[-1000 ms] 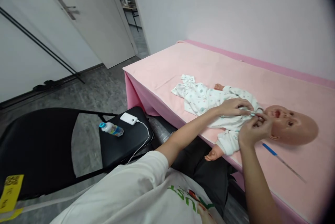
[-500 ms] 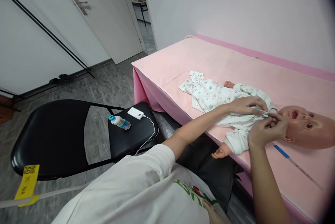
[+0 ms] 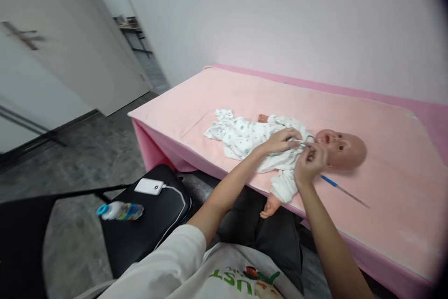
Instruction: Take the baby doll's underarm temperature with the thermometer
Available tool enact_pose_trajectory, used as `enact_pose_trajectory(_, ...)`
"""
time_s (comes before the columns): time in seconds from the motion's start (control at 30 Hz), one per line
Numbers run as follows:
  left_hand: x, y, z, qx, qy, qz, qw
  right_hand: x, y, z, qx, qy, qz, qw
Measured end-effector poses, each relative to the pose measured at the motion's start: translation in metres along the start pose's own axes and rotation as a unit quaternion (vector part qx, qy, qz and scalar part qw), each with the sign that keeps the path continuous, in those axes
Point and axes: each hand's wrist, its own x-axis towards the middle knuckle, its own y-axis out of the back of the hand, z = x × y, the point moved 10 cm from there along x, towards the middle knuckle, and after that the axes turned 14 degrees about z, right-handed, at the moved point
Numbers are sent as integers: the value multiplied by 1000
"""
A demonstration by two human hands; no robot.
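Doll: a baby doll [image 3: 315, 147] is laid on its back near the front edge of the bed [image 3: 385, 159], so that its chest is within reach of the seated person.
Garment: the white printed romper [image 3: 245, 136] is worn by the doll; its neckline lies just under the chin.
Left hand: the left hand [image 3: 282, 139] is rested on the chest, fingers curled and pinching the cloth at the collar, apparently to keep it taut.
Right hand: the right hand [image 3: 310, 164] is pinched on the same collar from the front-edge side; what is nipped between the fingertips is too small to tell.
Stick: a thin blue-tipped stick [image 3: 341, 190] is left on the bed beside the head, near the front edge.
Chair: a bottle [image 3: 119, 211] and a white power bank [image 3: 150, 186] are parked on the black chair [image 3: 150, 229].
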Motion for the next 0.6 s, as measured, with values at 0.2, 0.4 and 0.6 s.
enact_pose_trajectory(0.2,2,4,-1,-37,0,16,999,0,-9,-6,13,-17,-39,999)
enact_pose_trajectory(0.4,4,5,-1,-53,17,19,998,-2,-14,-2,15,-13,-35,999)
enact_pose_trajectory(0.6,5,5,-4,-61,54,17,997,-3,-12,-5,34,10,-13,999)
